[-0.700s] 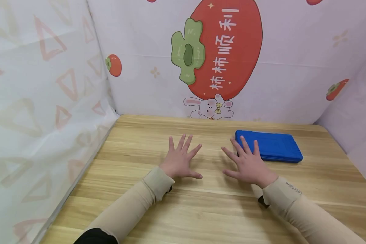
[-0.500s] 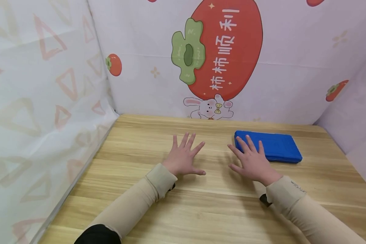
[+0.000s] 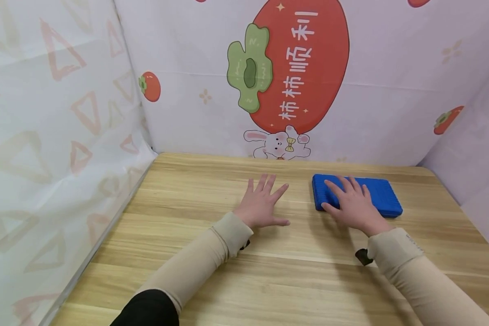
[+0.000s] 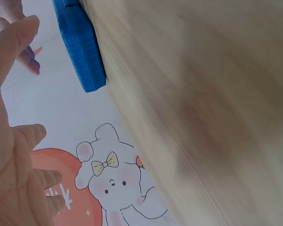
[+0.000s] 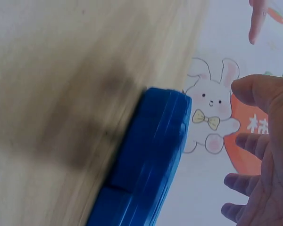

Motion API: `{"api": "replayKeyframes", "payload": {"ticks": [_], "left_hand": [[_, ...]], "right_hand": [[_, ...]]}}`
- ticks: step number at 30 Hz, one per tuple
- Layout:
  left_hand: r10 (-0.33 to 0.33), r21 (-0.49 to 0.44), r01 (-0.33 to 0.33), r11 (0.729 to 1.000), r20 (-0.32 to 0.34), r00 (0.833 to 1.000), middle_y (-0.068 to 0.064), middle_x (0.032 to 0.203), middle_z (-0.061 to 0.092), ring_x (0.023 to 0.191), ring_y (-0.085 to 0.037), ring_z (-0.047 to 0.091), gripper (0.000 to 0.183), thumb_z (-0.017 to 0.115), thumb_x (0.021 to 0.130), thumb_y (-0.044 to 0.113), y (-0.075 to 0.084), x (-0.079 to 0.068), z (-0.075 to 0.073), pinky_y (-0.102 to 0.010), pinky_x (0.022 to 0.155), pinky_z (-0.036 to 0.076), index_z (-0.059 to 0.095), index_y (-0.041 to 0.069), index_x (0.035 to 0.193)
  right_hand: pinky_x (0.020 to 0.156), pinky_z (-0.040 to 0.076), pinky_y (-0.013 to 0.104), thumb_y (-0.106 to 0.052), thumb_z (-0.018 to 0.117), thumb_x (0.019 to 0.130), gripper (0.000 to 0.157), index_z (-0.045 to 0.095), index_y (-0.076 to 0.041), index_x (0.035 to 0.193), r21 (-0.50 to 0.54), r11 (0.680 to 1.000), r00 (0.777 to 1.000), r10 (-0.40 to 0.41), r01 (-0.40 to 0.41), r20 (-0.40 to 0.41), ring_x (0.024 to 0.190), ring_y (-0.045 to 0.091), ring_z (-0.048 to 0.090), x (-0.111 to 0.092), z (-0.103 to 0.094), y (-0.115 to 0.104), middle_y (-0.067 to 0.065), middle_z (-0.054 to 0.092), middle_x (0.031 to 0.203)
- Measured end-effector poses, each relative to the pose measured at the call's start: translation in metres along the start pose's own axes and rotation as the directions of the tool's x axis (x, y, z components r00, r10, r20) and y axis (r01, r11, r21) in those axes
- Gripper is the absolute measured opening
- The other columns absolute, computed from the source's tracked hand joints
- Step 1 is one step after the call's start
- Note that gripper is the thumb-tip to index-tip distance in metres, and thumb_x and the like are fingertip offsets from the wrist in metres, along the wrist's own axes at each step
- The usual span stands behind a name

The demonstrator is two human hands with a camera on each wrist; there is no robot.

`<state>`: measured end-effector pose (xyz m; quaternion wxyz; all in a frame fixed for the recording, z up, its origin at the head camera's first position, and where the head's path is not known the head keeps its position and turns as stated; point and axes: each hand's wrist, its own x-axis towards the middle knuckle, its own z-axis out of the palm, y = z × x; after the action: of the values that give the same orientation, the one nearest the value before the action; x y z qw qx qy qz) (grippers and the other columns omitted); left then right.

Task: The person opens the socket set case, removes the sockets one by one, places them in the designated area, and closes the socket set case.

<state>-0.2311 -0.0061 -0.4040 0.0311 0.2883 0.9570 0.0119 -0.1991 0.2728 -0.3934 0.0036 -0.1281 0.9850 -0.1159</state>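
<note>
A flat blue plastic case (image 3: 381, 195) with ribbed ends lies on the wooden table toward the back right. My right hand (image 3: 356, 209) is spread over its front left part in the head view, fingers apart and holding nothing. In the right wrist view the case (image 5: 148, 150) shows from its side, with a gap between it and the fingers (image 5: 247, 183). My left hand (image 3: 261, 206) hovers above the table left of the case, its fingers spread, also holding nothing. The left wrist view shows the end of the case (image 4: 85, 52) beyond the thumb (image 4: 19, 40).
The light wooden table (image 3: 179, 203) meets a printed back cloth (image 3: 195, 117) with a big red persimmon and a white rabbit. A pale cloth with triangles (image 3: 45, 181) hangs along the left edge, and another cloth (image 3: 485, 158) borders the right.
Both hands have moved to the right and slightly forward. My right hand now overlaps more of the blue case, which has stayed in place.
</note>
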Motion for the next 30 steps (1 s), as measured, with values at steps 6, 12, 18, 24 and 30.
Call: {"api": "replayKeyframes", "payload": {"ticks": [6, 12, 18, 24, 30], "left_hand": [[0.013, -0.131, -0.016, 0.991, -0.020, 1.000, -0.013, 0.171, 0.017, 0.157, -0.035, 0.012, 0.093, 0.062, 0.092, 0.070, 0.013, 0.017, -0.001, -0.058, 0.122, 0.016, 0.024, 0.029, 0.167], [-0.013, -0.333, 0.014, 0.943, 0.008, 1.000, -0.014, 0.166, 0.030, 0.152, -0.031, 0.028, 0.084, 0.065, 0.097, 0.054, 0.020, 0.027, -0.002, -0.046, 0.119, 0.033, 0.030, 0.020, 0.165], [-0.048, -0.541, 0.061, 0.839, 0.038, 0.998, -0.015, 0.160, 0.040, 0.147, -0.028, 0.039, 0.079, 0.066, 0.100, 0.046, 0.023, 0.044, 0.007, -0.040, 0.117, 0.035, 0.034, 0.011, 0.163], [-0.087, -0.663, 0.098, 0.742, 0.049, 0.995, -0.014, 0.155, 0.048, 0.142, -0.026, 0.047, 0.072, 0.063, 0.102, 0.042, 0.031, 0.060, 0.013, -0.038, 0.114, 0.040, 0.038, 0.007, 0.160], [-0.155, -0.777, 0.160, 0.609, 0.082, 0.985, -0.014, 0.149, 0.055, 0.132, -0.026, 0.056, 0.066, 0.065, 0.103, 0.037, 0.043, 0.069, 0.015, -0.040, 0.105, 0.049, 0.042, 0.007, 0.157]], "right_hand": [[0.110, 0.008, 0.079, -0.044, 0.060, 0.103, 0.076, 0.031, -0.003, 0.160, 0.043, 0.997, 0.998, 0.055, -0.056, 0.029, 0.146, 0.061, 0.009, 0.001, -0.008, 0.017, 0.036, 0.018, 0.161], [0.107, 0.024, 0.078, -0.038, 0.060, 0.105, 0.074, 0.033, 0.007, 0.157, 0.080, 0.995, 0.998, 0.055, -0.054, -0.013, 0.137, 0.065, 0.024, 0.003, -0.009, 0.036, 0.042, 0.027, 0.153], [0.105, 0.026, 0.078, -0.035, 0.055, 0.107, 0.073, 0.028, 0.013, 0.156, 0.184, 0.974, 0.991, 0.131, -0.128, 0.000, 0.135, 0.066, 0.026, -0.001, -0.015, 0.061, 0.047, 0.024, 0.150], [0.106, 0.024, 0.078, -0.035, 0.046, 0.110, 0.073, 0.021, 0.018, 0.154, 0.311, 0.927, 0.976, 0.216, -0.210, 0.015, 0.137, 0.069, 0.020, -0.008, -0.023, 0.090, 0.051, 0.019, 0.150], [0.105, 0.030, 0.076, -0.034, 0.041, 0.111, 0.071, 0.020, 0.019, 0.154, 0.419, 0.861, 0.951, 0.309, -0.290, 0.023, 0.135, 0.067, 0.026, -0.017, -0.023, 0.112, 0.051, 0.024, 0.149]]}}
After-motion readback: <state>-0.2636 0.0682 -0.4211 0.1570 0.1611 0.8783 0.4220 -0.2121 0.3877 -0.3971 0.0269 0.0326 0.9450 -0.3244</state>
